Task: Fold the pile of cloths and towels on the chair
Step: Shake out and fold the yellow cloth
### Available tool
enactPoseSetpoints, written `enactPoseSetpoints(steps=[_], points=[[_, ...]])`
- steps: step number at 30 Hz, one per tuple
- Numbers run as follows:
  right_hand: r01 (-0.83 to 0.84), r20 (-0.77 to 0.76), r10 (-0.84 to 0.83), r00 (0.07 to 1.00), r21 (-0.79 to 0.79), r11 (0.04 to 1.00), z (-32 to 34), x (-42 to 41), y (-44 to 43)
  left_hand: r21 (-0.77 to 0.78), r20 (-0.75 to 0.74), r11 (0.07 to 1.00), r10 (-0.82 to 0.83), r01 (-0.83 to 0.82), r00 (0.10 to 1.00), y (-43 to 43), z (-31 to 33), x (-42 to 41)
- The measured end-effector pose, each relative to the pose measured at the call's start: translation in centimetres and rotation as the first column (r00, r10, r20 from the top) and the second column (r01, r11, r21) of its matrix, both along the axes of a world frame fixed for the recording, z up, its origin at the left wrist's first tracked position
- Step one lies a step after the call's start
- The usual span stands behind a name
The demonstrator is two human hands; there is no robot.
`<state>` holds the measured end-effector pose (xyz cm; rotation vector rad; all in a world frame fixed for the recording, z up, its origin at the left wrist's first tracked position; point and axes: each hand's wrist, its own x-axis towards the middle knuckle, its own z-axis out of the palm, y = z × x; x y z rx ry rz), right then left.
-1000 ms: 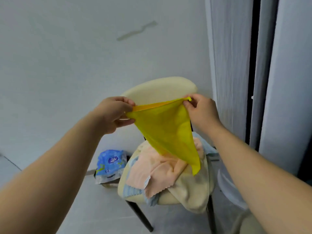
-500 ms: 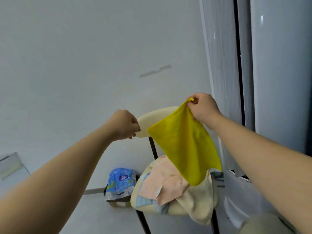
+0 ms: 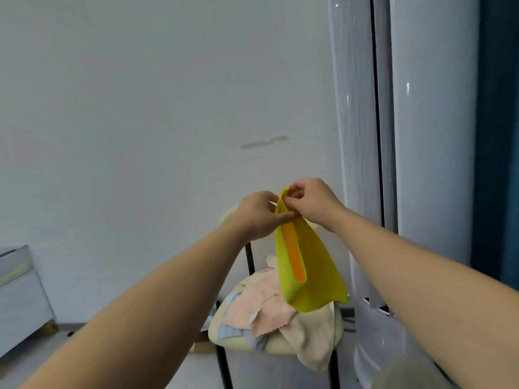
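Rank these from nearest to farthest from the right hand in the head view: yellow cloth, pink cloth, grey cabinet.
1. yellow cloth: pinched in the right hand.
2. pink cloth: below, on the chair pile.
3. grey cabinet: far left edge.

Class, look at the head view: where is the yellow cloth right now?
The yellow cloth hangs right of centre, pinched at its top by both hands, above the pile on the chair.

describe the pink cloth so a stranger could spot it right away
Find the chair beside the tall white unit. The pink cloth lies on top of its pile, below the held yellow cloth; the only pink piece, with a zigzag edge.
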<state>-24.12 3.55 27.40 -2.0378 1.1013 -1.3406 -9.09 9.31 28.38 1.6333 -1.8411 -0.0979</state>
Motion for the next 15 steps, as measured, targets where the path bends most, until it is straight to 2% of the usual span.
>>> enactPoseSetpoints(steps=[6,10,15], points=[[-0.109,0.163,0.086,0.983,0.136,0.985,-2.1,1.2,1.9,0.039,-0.064,0.996,0.08,-0.078,0.995,1.8,-0.8,-0.4],[-0.137,0.167,0.11,0.98,0.162,0.977,-3.1,1.7,2.7,0.041,0.03,0.991,0.129,-0.13,0.991,2.2,-1.7,0.5],[-0.173,0.204,0.137,0.969,0.174,0.969,-3.9,2.0,3.6,0.081,0.053,0.98,0.181,-0.184,0.982,3.0,-2.2,1.2]])
